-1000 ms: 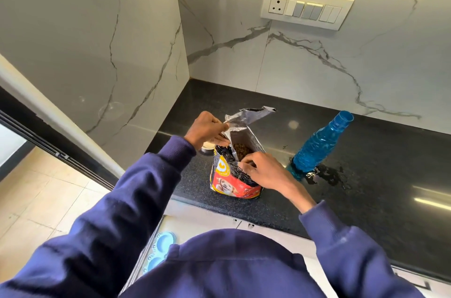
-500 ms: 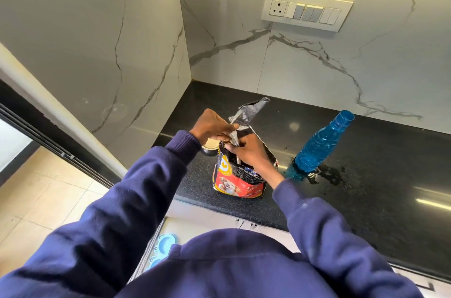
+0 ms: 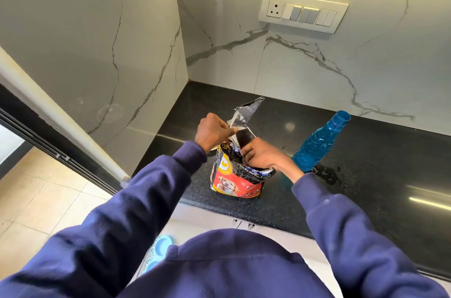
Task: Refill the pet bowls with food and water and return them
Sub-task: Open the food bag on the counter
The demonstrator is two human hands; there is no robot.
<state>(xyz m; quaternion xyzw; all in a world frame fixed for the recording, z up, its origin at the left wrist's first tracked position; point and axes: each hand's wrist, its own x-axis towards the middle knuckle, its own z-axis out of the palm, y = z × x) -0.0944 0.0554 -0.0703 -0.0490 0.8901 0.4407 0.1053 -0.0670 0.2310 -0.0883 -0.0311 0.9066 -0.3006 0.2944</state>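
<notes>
i see my left hand (image 3: 214, 132) pinching the foil flap of the food bag (image 3: 233, 181), lifting it so the mouth gapes. my right hand (image 3: 264, 155) curls over the near rim, likely to steady it. the bag stands upright by the near edge of the counter (image 3: 371, 202), long axis vertical, mouth up, with the water bottle (image 3: 319, 145) just right.

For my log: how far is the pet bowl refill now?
Done: food bag stands open on the counter, blue bottle uncapped. In hand: left hand pinches the bag's foil top, right hand grips its front rim. Left: blue bowl on the floor, mostly hidden; fill unclear.
</notes>
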